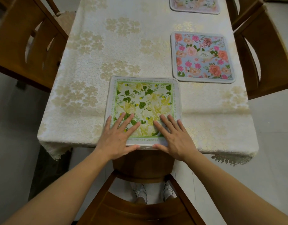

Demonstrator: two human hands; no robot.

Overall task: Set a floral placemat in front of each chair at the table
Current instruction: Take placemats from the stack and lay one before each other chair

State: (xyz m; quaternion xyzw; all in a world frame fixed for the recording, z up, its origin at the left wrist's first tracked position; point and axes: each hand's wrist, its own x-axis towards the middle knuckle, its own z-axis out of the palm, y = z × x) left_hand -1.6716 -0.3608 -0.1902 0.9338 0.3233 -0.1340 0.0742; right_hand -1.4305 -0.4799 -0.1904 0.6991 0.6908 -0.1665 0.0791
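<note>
Both the left hand and right hand press flat, fingers spread, on the green placemat at the table's near edge.

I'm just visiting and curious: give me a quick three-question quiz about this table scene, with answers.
1. True or false: both hands lie flat on the green placemat.
2. How many placemats show along the table's right side? A) one B) two C) four
3. Fill in: the chair on the left side has ____ placemat in front of it.

Key:
1. True: the left hand and right hand press on it with straight fingers, thumbs at its near edge.
2. B: the pink placemat and a far placemat, partly cut off by the picture's top edge.
3. no: only bare tablecloth lies there.
</note>
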